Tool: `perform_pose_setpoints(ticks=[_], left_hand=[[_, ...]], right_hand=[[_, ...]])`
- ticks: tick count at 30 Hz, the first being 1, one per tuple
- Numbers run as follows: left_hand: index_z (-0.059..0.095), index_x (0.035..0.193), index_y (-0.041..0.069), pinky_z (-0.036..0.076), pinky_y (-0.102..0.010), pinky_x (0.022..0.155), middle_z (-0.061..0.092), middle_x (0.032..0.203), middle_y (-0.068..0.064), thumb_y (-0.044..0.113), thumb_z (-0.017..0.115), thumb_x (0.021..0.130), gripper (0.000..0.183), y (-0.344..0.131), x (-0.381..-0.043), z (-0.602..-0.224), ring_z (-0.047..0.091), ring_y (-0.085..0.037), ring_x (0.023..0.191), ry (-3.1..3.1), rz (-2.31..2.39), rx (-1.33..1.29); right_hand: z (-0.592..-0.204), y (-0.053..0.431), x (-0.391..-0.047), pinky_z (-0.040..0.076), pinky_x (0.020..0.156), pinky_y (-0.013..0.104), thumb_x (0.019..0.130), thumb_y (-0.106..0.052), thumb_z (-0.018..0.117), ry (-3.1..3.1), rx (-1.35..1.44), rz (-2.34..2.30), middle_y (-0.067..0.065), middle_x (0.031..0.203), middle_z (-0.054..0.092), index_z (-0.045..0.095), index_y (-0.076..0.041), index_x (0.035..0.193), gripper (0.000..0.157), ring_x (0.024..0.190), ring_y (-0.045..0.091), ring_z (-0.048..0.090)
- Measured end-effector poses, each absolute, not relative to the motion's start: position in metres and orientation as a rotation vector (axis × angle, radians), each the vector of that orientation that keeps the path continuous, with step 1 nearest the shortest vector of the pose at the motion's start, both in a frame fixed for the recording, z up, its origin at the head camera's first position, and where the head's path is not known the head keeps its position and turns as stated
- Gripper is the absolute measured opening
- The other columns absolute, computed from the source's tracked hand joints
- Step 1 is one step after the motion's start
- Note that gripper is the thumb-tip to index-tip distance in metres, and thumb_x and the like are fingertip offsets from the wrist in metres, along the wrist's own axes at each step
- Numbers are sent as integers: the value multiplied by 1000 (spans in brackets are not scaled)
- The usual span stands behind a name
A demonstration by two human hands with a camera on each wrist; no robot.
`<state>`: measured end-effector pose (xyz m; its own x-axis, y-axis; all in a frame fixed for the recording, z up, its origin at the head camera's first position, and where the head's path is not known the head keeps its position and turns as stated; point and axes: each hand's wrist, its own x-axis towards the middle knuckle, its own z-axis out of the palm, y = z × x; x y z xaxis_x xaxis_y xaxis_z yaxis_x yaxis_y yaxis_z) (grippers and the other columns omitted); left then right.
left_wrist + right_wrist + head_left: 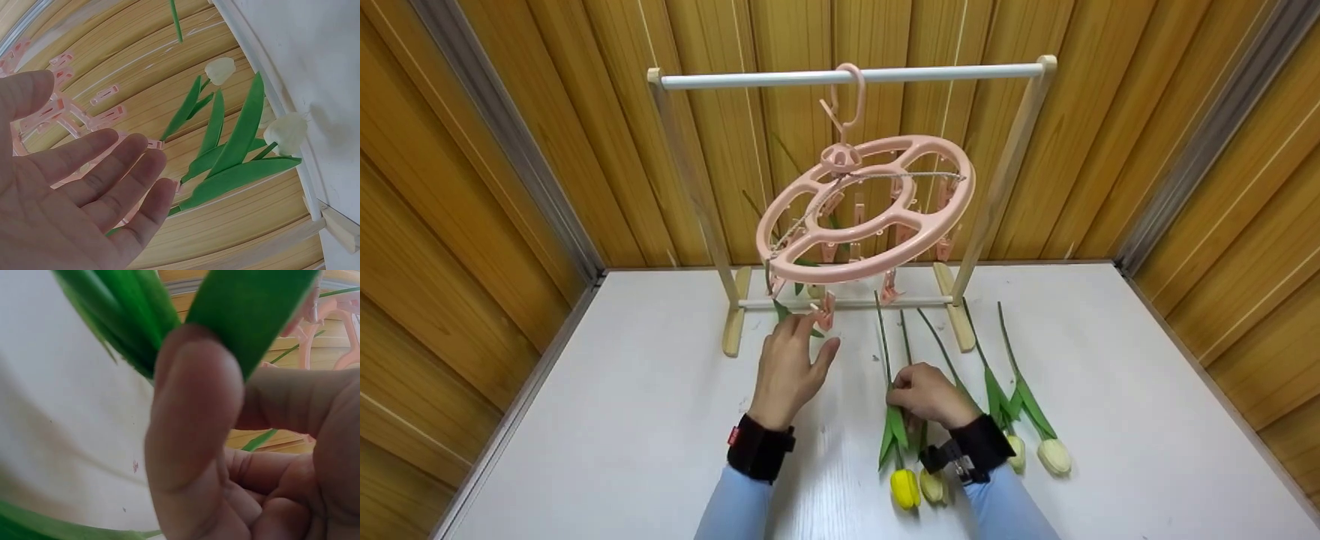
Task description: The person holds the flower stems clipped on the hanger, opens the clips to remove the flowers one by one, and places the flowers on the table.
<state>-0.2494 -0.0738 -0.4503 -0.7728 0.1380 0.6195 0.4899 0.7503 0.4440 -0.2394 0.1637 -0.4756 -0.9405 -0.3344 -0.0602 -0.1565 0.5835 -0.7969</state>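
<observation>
My right hand (931, 393) pinches the stem of a yellow tulip (905, 489) just above its green leaves; the flower end points toward me. In the right wrist view the thumb and fingers close round the base of the leaves (253, 315). My left hand (791, 369) is raised with its fingers extended beside a pink clothespin (826, 311) on the near side of a pink round clip hanger (855, 266). White tulips (286, 134) hang flower-down beyond the left fingers in the left wrist view.
The hanger hooks over the white bar (945, 73) of a wooden-legged rack. Several pale tulips (1054, 457) lie on the white table (660, 420) to the right, stems toward the rack. Wood-look panels (450, 225) enclose the back and sides.
</observation>
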Motion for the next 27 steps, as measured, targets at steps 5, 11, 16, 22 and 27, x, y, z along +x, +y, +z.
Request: perform_pose_setpoints(ticks=[5, 11, 16, 22, 27], left_hand=[[68, 122, 0, 53, -53, 83, 68, 113, -18, 26, 77, 94, 40, -74, -249, -450, 65, -34, 100, -2384, -821, -469], [68, 121, 0, 52, -53, 84, 68, 112, -18, 25, 77, 93, 39, -73, -250, -451, 65, -34, 101, -2396, -815, -464], [68, 121, -1, 52, -53, 83, 68, 111, -18, 24, 77, 93, 38, -73, -250, -452, 65, -33, 100, -2395, -818, -465], [68, 120, 0, 52, -53, 80, 68, 108, -17, 24, 78, 93, 38, -74, -250, -452, 65, -33, 95, -2373, -796, -472], [67, 123, -1, 52, -53, 80, 68, 108, -18, 25, 77, 93, 41, -75, -251, -453, 65, -33, 94, -2376, -792, -467]], right_hand=[[-477, 162, -240, 49, 44, 28, 88, -4, 64, 2521, -383, -1351, -2, 56, 57, 62, -3, 74, 14, 42, 8, 53], [-479, 162, -241, 50, 44, 30, 89, -3, 64, 2510, -427, -1351, -1, 54, 58, 64, 0, 74, 15, 42, 7, 53], [-481, 161, -242, 47, 44, 25, 88, -1, 62, 2525, -435, -1330, 0, 56, 60, 65, 1, 75, 13, 43, 8, 53], [-484, 161, -243, 50, 46, 26, 85, 1, 62, 2527, -381, -1336, 4, 65, 64, 68, 7, 91, 10, 46, 9, 55], [-485, 160, -243, 49, 47, 26, 82, 1, 64, 2535, -329, -1335, 6, 66, 63, 63, 6, 96, 15, 47, 10, 55]])
